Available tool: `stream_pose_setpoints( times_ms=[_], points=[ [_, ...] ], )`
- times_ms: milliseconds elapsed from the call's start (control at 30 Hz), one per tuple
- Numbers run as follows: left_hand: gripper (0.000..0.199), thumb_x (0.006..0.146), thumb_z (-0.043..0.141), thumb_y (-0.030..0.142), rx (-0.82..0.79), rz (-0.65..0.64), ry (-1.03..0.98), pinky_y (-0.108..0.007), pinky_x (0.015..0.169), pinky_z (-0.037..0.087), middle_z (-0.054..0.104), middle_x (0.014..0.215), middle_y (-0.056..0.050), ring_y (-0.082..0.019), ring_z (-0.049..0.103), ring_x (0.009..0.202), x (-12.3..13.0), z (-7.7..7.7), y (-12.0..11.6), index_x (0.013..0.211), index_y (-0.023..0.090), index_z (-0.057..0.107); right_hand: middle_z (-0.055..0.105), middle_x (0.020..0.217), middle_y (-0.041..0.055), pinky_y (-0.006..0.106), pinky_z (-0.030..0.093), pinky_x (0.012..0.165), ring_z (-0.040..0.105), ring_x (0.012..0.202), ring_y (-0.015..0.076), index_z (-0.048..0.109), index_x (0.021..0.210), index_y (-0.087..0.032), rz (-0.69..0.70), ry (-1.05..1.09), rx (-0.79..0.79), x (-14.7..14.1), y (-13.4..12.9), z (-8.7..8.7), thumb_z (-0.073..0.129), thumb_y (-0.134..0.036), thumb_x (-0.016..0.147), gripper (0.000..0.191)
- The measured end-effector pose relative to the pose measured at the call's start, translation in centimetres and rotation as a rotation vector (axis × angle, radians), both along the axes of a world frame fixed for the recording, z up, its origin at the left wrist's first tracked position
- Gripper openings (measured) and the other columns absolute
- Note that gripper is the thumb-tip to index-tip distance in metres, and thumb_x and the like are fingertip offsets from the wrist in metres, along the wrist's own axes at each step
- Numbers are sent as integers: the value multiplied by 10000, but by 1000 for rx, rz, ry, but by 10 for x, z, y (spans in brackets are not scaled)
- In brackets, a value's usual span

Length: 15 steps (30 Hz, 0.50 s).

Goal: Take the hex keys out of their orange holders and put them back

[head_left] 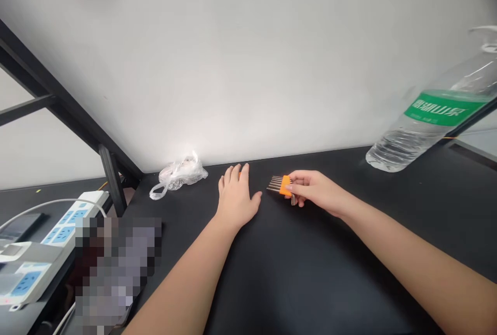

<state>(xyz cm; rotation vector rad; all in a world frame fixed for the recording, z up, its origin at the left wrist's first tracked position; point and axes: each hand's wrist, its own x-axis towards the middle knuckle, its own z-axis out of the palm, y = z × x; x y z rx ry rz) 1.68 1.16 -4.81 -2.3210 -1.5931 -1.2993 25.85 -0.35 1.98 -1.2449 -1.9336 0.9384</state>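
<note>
On the black table (pixel 310 267), my left hand (pixel 236 198) lies palm down near the back edge, its fingers stretched forward and the thumb out to the right. A small bit of orange shows at its index finger; the rest of that item is hidden. To the right, my right hand (pixel 306 188) pinches an orange holder (pixel 286 185) between thumb and fingers. Several thin metal rods stick out of the holder toward my left hand, and a short metal piece shows below it.
A clear plastic bag (pixel 180 173) lies at the back left. The large water bottle (pixel 423 117) with a green label stands at the right. White power strips (pixel 58 242) with cables and a pixelated area are at the left, beside a black metal frame (pixel 73 112).
</note>
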Motion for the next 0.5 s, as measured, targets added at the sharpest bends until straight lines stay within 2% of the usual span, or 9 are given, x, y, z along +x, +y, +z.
stream_pose_setpoints(
  times_ms=[100,200,300,400,500],
  points=[
    [697,942,580,354,-74,76,2,-565,1248,239,432,1601,-137,-334,296,1537,-2,-4,6,1576,222,323,743,831,69,316,516,617,652,680,183,730,978,-200,-82,-130,69,12,6,3,688,-444,906,258],
    [596,964,540,307,-75,74,2,-584,1237,243,526,1520,-135,-312,410,1461,0,-5,6,1533,229,380,744,841,52,324,517,644,667,715,197,729,1013,-228,-114,-197,95,15,8,3,660,-446,915,249],
    [520,967,553,282,-60,68,-5,-593,1213,265,581,1458,-126,-310,461,1408,1,-4,4,1475,248,446,741,844,37,339,518,678,681,749,211,727,993,-243,-145,-276,143,15,9,0,624,-453,931,242],
    [495,954,597,289,-52,50,-8,-575,1186,301,618,1407,-120,-312,497,1363,1,-3,3,1436,254,486,731,833,26,356,505,689,663,743,217,730,977,-266,-184,-390,280,15,10,-1,583,-461,949,246],
    [532,936,635,310,-52,10,-7,-555,1163,332,639,1374,-119,-311,529,1315,1,-2,2,1442,242,485,738,955,38,380,508,729,657,795,229,734,1016,-286,-190,-497,498,20,14,-1,554,-449,967,248]
  ],
)
